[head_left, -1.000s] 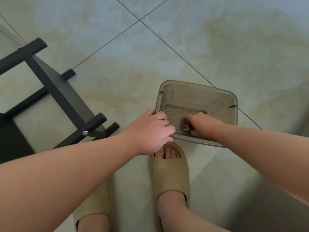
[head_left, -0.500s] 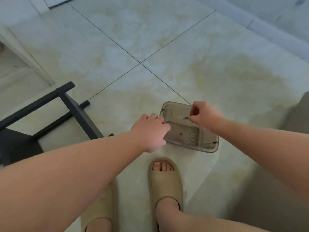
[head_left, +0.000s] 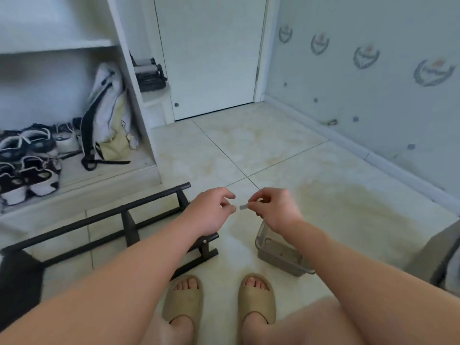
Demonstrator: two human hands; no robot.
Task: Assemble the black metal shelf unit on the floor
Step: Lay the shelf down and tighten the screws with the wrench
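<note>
Two bare hands nearly meet: the right hand pinches a small pale metal part, while the left hand hangs loosely curled and empty just beside it, above the black metal shelf frame.

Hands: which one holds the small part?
The right hand: its fingers pinch the small pale part. The left hand is close beside it and holds nothing visible.

I've got a pale tiled floor. On it: the black shelf frame at lower left, a clear plastic box right of centre, two tan slides at bottom centre.
</note>
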